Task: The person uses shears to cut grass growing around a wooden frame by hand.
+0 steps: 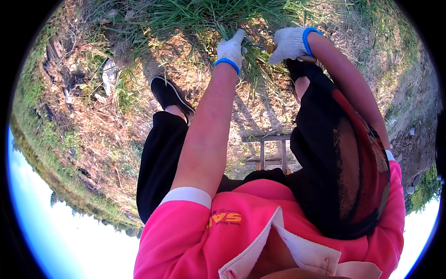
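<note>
My left hand (pixel 231 48), in a white knitted glove with a blue cuff, is closed around a bunch of long green grass (pixel 256 57). To its right, my right hand (pixel 291 45), gloved alike, grips a wooden-handled hand tool (pixel 270 48). The tool's front end points left into the grass stems beside my left hand; its metal part is mostly hidden, so its exact kind cannot be told. A dense grass clump (pixel 195 12) rises beyond both hands.
A wooden-looking low stool frame (pixel 273 138) shows between my legs. My black shoe (pixel 167 92) stands on dry, litter-covered soil at left. A pale stone or piece of debris (pixel 109 76) lies farther left. Bare rough soil (pixel 413 139) lies at far right.
</note>
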Demonstrator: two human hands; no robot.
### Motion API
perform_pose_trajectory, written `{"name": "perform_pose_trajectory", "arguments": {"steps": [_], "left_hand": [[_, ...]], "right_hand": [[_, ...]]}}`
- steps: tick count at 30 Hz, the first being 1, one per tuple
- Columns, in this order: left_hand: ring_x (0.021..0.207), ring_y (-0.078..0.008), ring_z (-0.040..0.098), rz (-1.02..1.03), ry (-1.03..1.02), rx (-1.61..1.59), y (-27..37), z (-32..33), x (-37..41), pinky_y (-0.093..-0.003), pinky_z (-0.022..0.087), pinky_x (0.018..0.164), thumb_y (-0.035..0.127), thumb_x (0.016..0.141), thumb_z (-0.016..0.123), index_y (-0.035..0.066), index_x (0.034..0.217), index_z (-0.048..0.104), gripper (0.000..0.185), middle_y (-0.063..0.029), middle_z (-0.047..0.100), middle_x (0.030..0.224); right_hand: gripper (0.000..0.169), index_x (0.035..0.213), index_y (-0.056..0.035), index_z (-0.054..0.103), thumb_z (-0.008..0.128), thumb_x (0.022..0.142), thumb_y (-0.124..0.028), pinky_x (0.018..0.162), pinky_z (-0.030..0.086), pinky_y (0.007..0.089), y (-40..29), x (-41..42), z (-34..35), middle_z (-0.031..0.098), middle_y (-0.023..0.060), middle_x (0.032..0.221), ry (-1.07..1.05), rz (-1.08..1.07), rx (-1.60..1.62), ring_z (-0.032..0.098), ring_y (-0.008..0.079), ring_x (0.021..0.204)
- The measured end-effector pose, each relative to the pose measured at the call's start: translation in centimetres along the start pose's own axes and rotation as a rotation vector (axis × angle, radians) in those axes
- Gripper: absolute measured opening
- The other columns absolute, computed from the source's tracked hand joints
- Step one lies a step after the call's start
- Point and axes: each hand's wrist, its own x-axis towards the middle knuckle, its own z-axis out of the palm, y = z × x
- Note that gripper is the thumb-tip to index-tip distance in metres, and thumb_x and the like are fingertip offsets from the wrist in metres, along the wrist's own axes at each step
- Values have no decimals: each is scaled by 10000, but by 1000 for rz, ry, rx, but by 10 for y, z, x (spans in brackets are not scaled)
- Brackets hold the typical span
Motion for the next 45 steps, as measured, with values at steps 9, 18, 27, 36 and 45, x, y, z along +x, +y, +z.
{"name": "perform_pose_trajectory", "arguments": {"steps": [9,18,27,36,45], "left_hand": [[592,-144,512,-101,142,-44,3,-16,-3,-325,376,473,296,782,723,54,798,675,248,-50,597,727],[620,-107,439,-91,79,-192,-4,-30,2,-269,363,578,290,856,676,52,936,750,262,-2,626,772],[620,-111,407,-22,87,-106,2,-29,-5,-274,338,567,315,846,675,59,952,756,288,7,603,752],[719,-140,484,91,91,-463,-25,-31,-10,-282,380,720,260,829,662,34,795,647,228,-24,591,739],[571,-150,473,27,-7,-758,-22,-9,-24,-382,517,610,323,1008,544,59,954,573,271,33,442,633]], "right_hand": [[512,881,16,705,708,807,-490,455,504,319,17,1,-8,607,77,580,-21,101,156,621,177,491],[597,725,-34,600,721,800,-615,380,423,309,5,50,20,519,47,551,-87,76,786,526,157,427],[594,712,-18,633,690,828,-598,378,479,311,-2,57,-3,564,53,539,39,61,543,565,149,418],[636,626,-5,627,683,822,-607,372,516,316,29,31,-1,578,82,516,84,43,503,595,167,416],[564,727,11,632,681,836,-540,395,510,319,38,19,4,578,65,554,-49,108,399,600,170,448]]}}
